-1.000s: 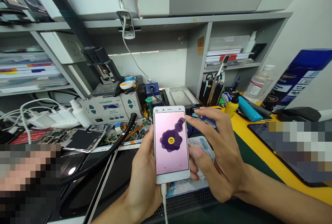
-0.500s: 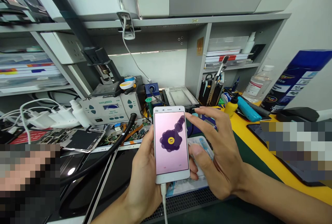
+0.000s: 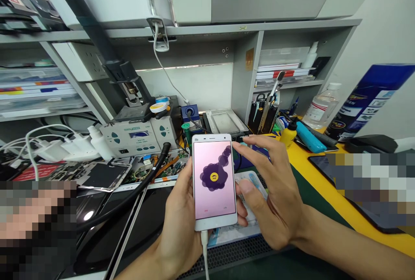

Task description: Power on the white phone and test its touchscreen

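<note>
A white smartphone [image 3: 214, 202] stands tilted up in the middle of the head view, its lit pink screen showing a dark purple blob with a yellow icon. My left hand [image 3: 180, 224] is wrapped round its left side and back, fingertips showing past the right edge. A white charging cable [image 3: 205, 249] is plugged into the bottom of the phone. Beside the phone's right edge is my right hand [image 3: 270, 189], holding nothing, with fingers apart; the index fingertip is by the upper right corner, and I cannot tell whether it touches.
A soldering station [image 3: 136, 135] stands behind on the left, before it a black hose [image 3: 142, 191] and loose circuit boards [image 3: 175, 165]. White chargers [image 3: 76, 144] crowd the left. On the right are a yellow bottle [image 3: 288, 134], a clear bottle [image 3: 322, 106] and a dark tablet-like device [image 3: 324, 167].
The view has shifted very slightly. Both hands and the phone keep almost the same position, and the screen looks much the same.
</note>
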Available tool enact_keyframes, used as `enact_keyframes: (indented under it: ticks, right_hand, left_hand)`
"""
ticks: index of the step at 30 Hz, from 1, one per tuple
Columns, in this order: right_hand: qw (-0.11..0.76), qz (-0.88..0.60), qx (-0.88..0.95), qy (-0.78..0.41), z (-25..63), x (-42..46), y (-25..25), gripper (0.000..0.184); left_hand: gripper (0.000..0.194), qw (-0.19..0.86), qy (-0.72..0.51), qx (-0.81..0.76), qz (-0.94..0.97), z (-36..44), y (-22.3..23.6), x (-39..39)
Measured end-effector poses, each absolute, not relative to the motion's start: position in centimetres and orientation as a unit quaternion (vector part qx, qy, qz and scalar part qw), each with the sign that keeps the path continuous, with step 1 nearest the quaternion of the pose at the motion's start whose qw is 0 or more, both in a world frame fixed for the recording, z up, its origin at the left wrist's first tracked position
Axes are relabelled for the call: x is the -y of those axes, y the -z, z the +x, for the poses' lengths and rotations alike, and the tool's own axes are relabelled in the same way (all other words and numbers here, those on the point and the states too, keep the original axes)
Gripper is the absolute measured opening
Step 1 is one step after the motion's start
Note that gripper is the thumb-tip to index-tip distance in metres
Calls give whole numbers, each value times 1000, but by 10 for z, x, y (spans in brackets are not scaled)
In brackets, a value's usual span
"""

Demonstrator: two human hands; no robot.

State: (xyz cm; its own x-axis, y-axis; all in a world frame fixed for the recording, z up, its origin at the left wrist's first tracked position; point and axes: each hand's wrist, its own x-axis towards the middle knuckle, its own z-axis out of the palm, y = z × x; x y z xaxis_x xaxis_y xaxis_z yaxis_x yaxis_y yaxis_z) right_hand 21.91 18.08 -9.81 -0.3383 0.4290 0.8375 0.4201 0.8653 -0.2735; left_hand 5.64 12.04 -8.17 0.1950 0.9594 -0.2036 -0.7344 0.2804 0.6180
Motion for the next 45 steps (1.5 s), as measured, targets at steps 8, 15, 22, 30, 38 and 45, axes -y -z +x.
enact_keyframes:
  ticks: [8,15,22,30,38,45]
  right_hand:
    - [508,-259,821,14,219,-181,97,57]
    - [504,-254,825,8,219,-182,97,56]
    - [499,-250,830,7,219,-182,97,55]
    - [493,-252,833,12,219,-183,97,58]
    - [506,-252,825,-8,219,-181,97,57]
    - [516,-249,820,-16,220,-181,99,54]
  left_hand:
    - [46,751,-572,-272,188,56,82,-122]
    - [47,748,-578,-270,183,57,81,-121]
    - [52,755,-566,-266,195,56,82,-122]
    - [46,742,-577,-283,189,57,81,-120]
    - [46,750,-576,-269,184,56,84,-121]
    - [46,764,-565,-261,173,54,85,-121]
